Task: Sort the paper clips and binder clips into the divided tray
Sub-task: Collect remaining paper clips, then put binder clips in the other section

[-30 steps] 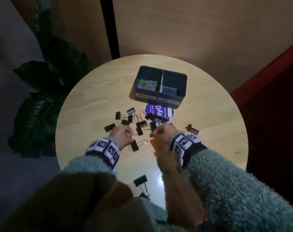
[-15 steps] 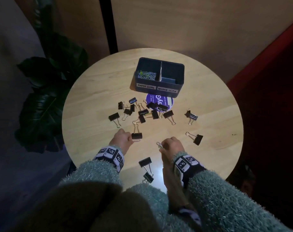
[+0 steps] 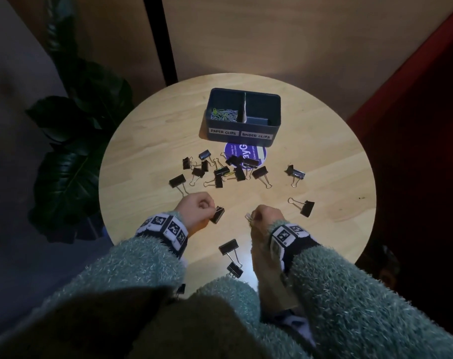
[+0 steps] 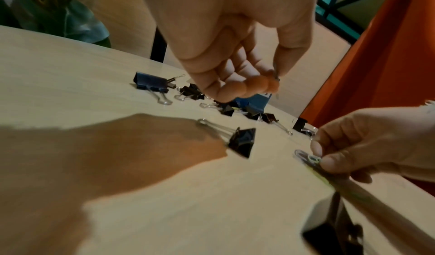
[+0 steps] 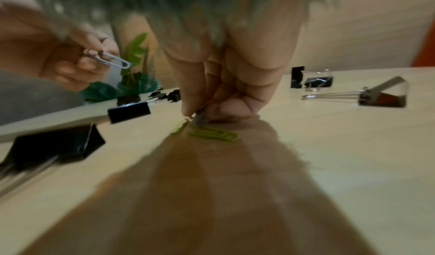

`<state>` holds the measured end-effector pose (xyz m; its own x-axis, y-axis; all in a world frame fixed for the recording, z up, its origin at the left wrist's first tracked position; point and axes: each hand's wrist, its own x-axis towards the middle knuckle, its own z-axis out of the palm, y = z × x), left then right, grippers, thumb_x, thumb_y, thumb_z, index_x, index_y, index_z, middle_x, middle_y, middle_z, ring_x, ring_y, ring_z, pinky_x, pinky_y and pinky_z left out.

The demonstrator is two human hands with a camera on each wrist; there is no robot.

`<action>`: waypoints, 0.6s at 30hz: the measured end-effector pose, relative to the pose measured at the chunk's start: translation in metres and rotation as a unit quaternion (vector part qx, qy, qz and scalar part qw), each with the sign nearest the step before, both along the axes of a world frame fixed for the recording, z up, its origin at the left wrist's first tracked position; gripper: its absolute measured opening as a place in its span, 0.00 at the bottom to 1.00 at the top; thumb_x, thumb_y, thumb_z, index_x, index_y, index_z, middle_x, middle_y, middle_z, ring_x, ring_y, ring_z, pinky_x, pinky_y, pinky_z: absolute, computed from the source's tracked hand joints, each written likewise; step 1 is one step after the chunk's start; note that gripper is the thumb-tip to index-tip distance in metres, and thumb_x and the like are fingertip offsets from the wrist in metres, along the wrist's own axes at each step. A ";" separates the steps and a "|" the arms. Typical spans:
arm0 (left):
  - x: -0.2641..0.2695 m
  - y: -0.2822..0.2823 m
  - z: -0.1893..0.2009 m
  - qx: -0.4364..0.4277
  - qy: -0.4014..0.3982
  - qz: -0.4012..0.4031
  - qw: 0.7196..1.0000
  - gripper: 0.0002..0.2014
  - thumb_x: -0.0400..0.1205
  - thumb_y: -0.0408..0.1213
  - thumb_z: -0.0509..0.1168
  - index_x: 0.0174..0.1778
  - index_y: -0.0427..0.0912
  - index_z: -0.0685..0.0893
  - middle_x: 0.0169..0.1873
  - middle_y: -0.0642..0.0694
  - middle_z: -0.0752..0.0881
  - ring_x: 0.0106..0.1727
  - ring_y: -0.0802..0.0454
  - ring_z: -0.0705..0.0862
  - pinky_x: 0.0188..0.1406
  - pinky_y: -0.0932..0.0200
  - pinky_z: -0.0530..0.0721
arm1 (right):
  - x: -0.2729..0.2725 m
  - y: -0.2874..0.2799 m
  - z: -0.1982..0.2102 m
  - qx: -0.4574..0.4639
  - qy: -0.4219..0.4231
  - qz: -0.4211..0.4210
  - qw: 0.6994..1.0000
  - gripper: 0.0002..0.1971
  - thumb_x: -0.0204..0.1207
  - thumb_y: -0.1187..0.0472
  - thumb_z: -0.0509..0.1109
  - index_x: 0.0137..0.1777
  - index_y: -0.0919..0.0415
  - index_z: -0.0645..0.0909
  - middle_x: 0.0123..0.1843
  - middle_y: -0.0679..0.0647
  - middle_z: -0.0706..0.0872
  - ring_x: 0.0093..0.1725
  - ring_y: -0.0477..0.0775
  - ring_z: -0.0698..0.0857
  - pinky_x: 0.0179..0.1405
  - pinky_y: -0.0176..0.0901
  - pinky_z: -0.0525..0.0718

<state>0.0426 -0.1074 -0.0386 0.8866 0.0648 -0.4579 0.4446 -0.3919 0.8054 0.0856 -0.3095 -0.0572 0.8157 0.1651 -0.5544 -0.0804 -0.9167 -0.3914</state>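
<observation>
Round wooden table (image 3: pixel 142 151): we noted paper clips (image 3: pixel 224 114) filling the divided tray (image 3: pixel 243 134)'s left compartment, binder clips (image 3: pixel 221 172) scattered before it unsorted. Left hand (image 3: pixel 198 208) pinched a silver paper clip (image 5: pixel 113 61); right hand (image 3: pixel 268 216) pinched green paper clips (image 5: pixel 213 133).

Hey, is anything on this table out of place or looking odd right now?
Mainly the sorting is lopsided: the dark divided tray holds paper clips in its left section, while the section labelled binder clips shows none. Black binder clips lie scattered across the round wooden table, some overlapping a purple round sticker.
</observation>
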 end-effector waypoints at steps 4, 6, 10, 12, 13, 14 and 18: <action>0.021 -0.007 0.010 -0.027 -0.012 0.027 0.999 0.06 0.80 0.26 0.64 0.48 0.41 0.82 0.36 0.46 0.82 0.30 0.54 0.79 0.24 0.67 0.81 | 0.003 -0.014 0.007 0.070 0.025 -0.103 0.992 0.10 0.75 0.63 0.72 0.56 0.62 0.82 0.56 0.57 0.86 0.58 0.57 0.84 0.64 0.48 0.81; 0.031 -0.010 0.009 -0.003 -0.019 0.027 0.999 0.10 0.82 0.29 0.63 0.56 0.43 0.82 0.40 0.47 0.83 0.33 0.55 0.81 0.25 0.67 0.83 | 0.000 -0.022 0.007 0.090 0.045 -0.127 0.987 0.11 0.74 0.62 0.73 0.56 0.61 0.83 0.56 0.56 0.87 0.58 0.56 0.84 0.64 0.53 0.82; 0.052 -0.014 0.002 0.112 -0.021 0.026 0.993 0.14 0.84 0.32 0.59 0.65 0.43 0.80 0.54 0.44 0.84 0.42 0.51 0.84 0.38 0.60 0.86 | -0.011 -0.029 0.004 0.076 0.058 -0.097 0.991 0.12 0.75 0.61 0.73 0.57 0.61 0.83 0.57 0.57 0.87 0.59 0.56 0.84 0.66 0.51 0.80; 0.063 -0.018 -0.003 0.175 -0.034 0.021 0.984 0.12 0.84 0.30 0.59 0.61 0.39 0.82 0.57 0.41 0.84 0.49 0.48 0.85 0.43 0.59 0.84 | -0.017 -0.024 0.002 0.076 0.053 -0.085 0.992 0.12 0.75 0.62 0.72 0.59 0.61 0.82 0.58 0.56 0.86 0.58 0.54 0.83 0.64 0.45 0.79; 0.070 -0.020 -0.004 0.197 -0.037 0.021 0.980 0.10 0.84 0.30 0.59 0.58 0.36 0.83 0.56 0.40 0.85 0.52 0.45 0.85 0.46 0.57 0.84 | -0.019 -0.020 0.001 0.073 0.049 -0.080 0.993 0.13 0.76 0.62 0.71 0.60 0.62 0.82 0.58 0.56 0.86 0.58 0.54 0.83 0.63 0.44 0.79; 0.076 -0.023 -0.005 0.215 -0.036 0.023 0.976 0.09 0.84 0.31 0.59 0.55 0.35 0.83 0.54 0.39 0.85 0.54 0.43 0.85 0.50 0.54 0.84 | -0.019 -0.015 -0.001 0.063 0.041 -0.070 0.995 0.13 0.77 0.62 0.70 0.61 0.62 0.81 0.59 0.56 0.86 0.59 0.55 0.83 0.63 0.44 0.78; 0.099 -0.031 -0.008 0.270 -0.015 0.020 0.963 0.08 0.84 0.33 0.60 0.52 0.34 0.83 0.50 0.37 0.86 0.53 0.40 0.85 0.57 0.47 0.84 | -0.021 -0.001 -0.007 -0.004 -0.010 0.012 1.000 0.12 0.80 0.64 0.66 0.61 0.66 0.80 0.59 0.61 0.85 0.59 0.59 0.83 0.61 0.44 0.79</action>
